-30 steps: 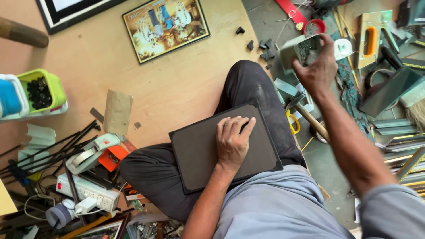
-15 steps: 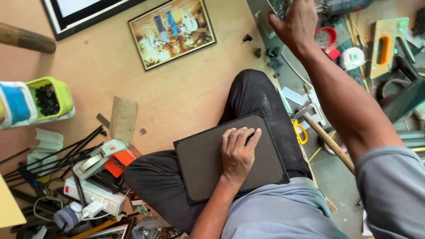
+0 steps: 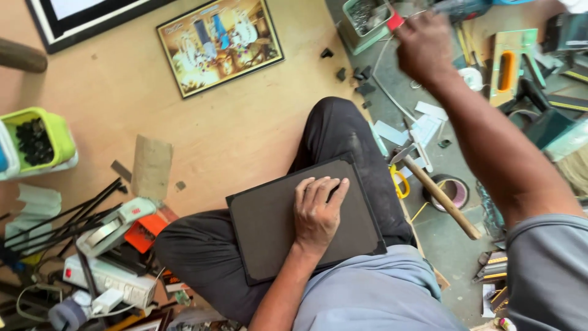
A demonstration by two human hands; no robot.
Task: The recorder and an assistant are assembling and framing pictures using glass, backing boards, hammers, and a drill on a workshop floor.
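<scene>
Right hand raised farther, left hand flat on dark board

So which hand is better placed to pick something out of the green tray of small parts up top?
Right. The right hand is stretched out right beside the green tray, probably within reach. The left hand lies flat on the dark board in the lap, pinning it.

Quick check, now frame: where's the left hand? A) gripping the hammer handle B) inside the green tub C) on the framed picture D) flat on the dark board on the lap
D: the left hand lies palm down, fingers spread, on the dark board resting across the lap, apart from the hammer on the floor and the framed picture further off.
</scene>
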